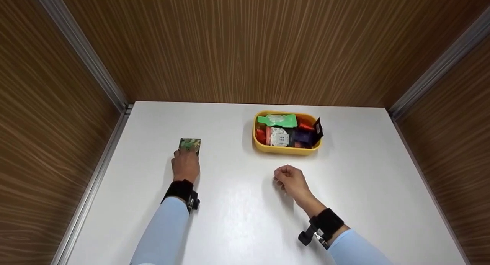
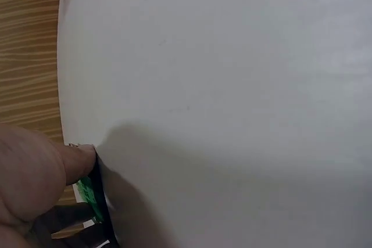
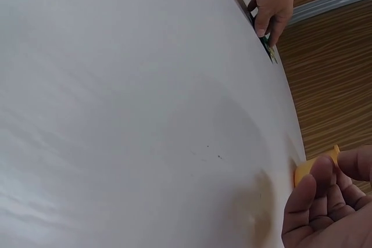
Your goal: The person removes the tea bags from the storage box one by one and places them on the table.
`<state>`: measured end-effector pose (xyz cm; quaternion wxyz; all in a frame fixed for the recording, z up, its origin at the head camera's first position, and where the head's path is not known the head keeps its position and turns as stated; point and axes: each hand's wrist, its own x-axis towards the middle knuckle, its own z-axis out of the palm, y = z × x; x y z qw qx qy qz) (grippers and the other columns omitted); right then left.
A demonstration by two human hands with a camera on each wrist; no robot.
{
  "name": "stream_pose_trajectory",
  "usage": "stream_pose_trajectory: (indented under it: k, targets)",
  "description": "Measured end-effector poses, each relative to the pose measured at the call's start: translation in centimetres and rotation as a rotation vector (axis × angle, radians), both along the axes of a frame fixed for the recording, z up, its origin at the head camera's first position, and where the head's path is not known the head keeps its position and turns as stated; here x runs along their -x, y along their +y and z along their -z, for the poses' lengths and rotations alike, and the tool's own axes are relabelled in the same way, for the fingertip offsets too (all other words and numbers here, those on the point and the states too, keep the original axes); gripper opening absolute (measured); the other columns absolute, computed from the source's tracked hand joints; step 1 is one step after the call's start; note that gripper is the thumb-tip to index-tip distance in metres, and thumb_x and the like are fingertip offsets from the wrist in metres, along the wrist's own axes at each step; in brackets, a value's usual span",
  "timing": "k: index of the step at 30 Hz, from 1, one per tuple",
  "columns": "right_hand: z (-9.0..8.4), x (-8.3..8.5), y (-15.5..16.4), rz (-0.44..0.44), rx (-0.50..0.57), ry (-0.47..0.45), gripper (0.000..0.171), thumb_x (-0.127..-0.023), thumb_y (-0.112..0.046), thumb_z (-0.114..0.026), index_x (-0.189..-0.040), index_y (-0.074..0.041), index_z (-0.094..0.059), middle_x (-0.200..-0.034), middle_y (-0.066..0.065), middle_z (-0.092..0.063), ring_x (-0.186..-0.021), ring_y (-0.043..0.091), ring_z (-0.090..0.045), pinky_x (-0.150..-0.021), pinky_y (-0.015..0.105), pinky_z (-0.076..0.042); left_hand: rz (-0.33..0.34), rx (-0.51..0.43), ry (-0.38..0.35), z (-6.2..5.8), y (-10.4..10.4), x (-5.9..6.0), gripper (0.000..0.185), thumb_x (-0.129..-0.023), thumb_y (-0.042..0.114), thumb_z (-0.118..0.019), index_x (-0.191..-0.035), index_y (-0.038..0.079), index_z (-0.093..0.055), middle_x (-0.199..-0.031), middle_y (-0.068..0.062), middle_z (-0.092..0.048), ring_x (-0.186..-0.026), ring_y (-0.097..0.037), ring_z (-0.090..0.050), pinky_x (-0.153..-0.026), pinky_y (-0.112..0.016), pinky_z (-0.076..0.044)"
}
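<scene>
Left hand (image 1: 185, 165) sits left of centre in the head view, fingertips on the near edge of a small green printed packet (image 1: 190, 145) lying flat on the white surface (image 1: 237, 219). The left wrist view shows a fingertip (image 2: 81, 161) against the packet's edge (image 2: 88, 193), so it's a light pinch or press on that edge. I can't tell if a thumb is under it.

Right hand (image 1: 289, 179) is lower centre, fingers loosely curled, holding nothing, knuckles just off the surface. The right wrist view confirms: curled fingers (image 3: 325, 201), empty.

Yellow tray (image 1: 260, 145) is upper right of centre, well apart from the packet and near the right hand. It's full of mixed sachets: a green one (image 1: 278, 120) on top at the back, a white one (image 1: 278, 136) in the middle, with red and dark purple ones around them.

Judgement on handling: the packet is thin and flat on a slick surface, so a top-down pinch will likely slip. Better to press down and drag it slightly to lift an edge, then get the thumb under before lifting. Keep the grip on the edge seam, not the middle.
</scene>
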<state>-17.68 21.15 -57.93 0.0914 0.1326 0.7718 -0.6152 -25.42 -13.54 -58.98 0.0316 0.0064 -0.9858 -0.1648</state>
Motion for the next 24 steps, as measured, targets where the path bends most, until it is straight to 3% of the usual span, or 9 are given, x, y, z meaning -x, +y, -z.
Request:
stream_pose_trajectory:
  k: [7,24]
  targets:
    - [0.3,-0.1,-0.1,-0.005,0.003,0.002,0.010,-0.101,-0.010,-0.066,-0.100,-0.001,-0.070,-0.084,0.006,-0.071,-0.068,0.015,-0.059,-0.054,0.023,-0.045,-0.009,-0.009,0.090,0.5,-0.1,0.6,0.034,-0.101,0.014,-0.068,-0.121,-0.014,-0.064,-0.117,-0.034,-0.066,-0.105,-0.053,-0.061,-0.083,-0.063,-0.054]
    - [0.0,0.6,0.9,0.022,-0.030,0.022,0.010,-0.101,-0.011,-0.066,-0.100,-0.002,-0.070,-0.084,0.006,-0.072,-0.069,0.016,-0.062,-0.058,0.026,-0.049,-0.015,-0.001,0.064,-0.1,1.1,0.6,0.042,-0.101,0.021,-0.071,-0.127,-0.012,-0.063,-0.126,-0.034,-0.061,-0.112,-0.053,-0.058,-0.086,-0.063,-0.053]
